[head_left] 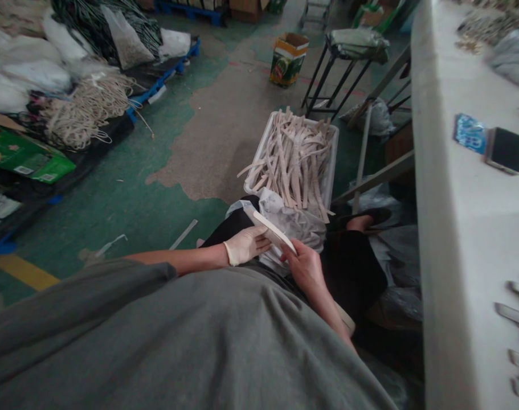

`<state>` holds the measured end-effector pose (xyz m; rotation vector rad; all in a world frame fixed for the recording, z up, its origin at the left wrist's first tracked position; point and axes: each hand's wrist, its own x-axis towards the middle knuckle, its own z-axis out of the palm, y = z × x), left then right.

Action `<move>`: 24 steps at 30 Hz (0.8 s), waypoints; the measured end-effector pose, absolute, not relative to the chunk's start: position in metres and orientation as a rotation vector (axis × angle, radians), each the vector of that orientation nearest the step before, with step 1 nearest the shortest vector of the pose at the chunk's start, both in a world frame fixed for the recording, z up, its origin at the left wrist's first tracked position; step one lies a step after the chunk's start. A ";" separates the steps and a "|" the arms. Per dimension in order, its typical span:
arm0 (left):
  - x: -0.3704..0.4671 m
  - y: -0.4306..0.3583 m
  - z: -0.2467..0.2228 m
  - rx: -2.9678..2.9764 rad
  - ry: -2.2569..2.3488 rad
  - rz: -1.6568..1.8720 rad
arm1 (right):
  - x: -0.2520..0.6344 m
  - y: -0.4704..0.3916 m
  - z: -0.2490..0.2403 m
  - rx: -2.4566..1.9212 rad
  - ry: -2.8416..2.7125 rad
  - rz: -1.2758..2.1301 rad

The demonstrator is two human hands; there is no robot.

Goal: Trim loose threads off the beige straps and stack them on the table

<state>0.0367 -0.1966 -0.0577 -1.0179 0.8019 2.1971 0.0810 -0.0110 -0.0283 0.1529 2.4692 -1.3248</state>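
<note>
My left hand (249, 245), in a pale glove, has its fingers against a flat whitish strip (273, 229) above my lap. My bare right hand (302, 263) is closed on the lower right end of that strip. Beyond my knees stands a white plastic crate (335, 165) heaped with many beige strips (291, 154), some hanging over its rim. A crumpled translucent plastic bag (299, 225) lies between the crate and my hands.
A long table (447, 239) with a black box (506, 150) and a blue packet (470, 132) runs along the right. A stool (336, 71) and a carton (288, 60) stand ahead. At the left, bags and cord bundles (86, 108) rest on a pallet.
</note>
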 end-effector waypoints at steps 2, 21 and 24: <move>0.031 -0.199 -0.058 -1.039 0.808 2.254 | 0.081 -0.001 -0.027 0.116 2.299 -1.362; 0.028 -0.193 -0.054 -0.864 0.814 2.296 | 0.065 -0.002 -0.012 0.015 2.532 -1.181; 0.021 -0.190 -0.051 -0.868 0.826 2.329 | 0.062 -0.013 -0.013 0.049 2.467 -1.264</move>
